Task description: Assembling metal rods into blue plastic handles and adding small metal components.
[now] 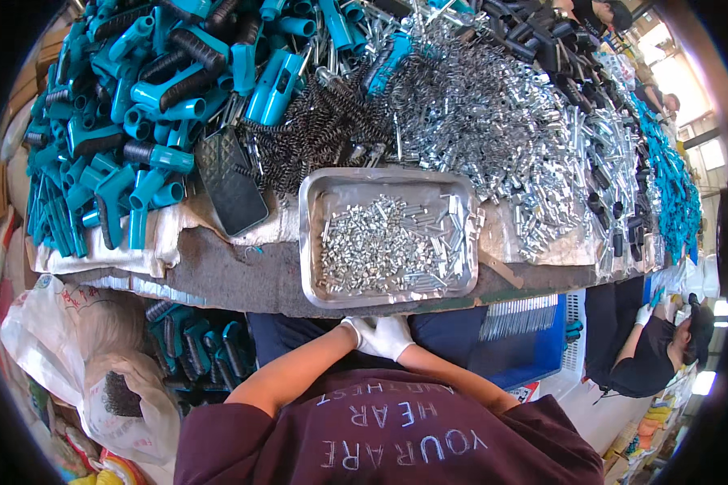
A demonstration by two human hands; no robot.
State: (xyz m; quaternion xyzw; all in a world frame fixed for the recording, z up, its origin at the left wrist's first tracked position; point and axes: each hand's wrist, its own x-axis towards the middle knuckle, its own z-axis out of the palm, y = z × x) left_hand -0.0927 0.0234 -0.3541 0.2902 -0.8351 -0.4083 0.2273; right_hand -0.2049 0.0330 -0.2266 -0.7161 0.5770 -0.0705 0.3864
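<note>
Both my hands wear white gloves and meet close to my body, just below the table's front edge. My left hand (356, 328) touches my right hand (393, 339), fingers curled together. Whether anything small lies between them is hidden. Directly above them a shiny rectangular metal tray (309, 242) rests on the table's edge, filled with several small silver metal pieces (380, 242). Neither hand touches the tray.
Teal plastic handles (129, 121) are heaped at the left, with black springs (315, 129) and silver metal parts (501, 121) behind the tray. A black phone (231, 184) lies left of the tray. A blue crate (534, 339) and white bags (73, 339) sit below the table. A co-worker (655, 356) sits at right.
</note>
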